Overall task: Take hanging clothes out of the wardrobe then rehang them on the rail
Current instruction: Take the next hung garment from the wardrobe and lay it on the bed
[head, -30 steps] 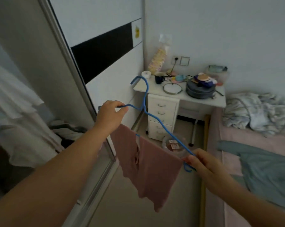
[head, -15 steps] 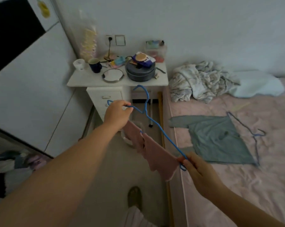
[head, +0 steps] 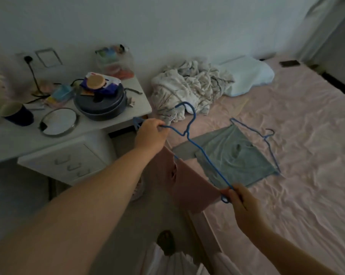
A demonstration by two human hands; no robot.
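I hold a blue wire hanger by both ends, over the gap between the bedside table and the bed. My left hand grips its far end, my right hand its near end. A pink garment hangs from the hanger's lower bar and droops toward the floor. On the bed lies a grey-green garment spread flat, with a second blue hanger along its right edge. The wardrobe and its rail are out of view.
A pink-sheeted bed fills the right side, with a crumpled white blanket and a pale pillow at its head. A white bedside table at left carries a dark pot, a mirror and a cup.
My view has swung right from the wardrobe door to the bed. Both hands have carried the hanger with the pink garment along, still holding its two ends.
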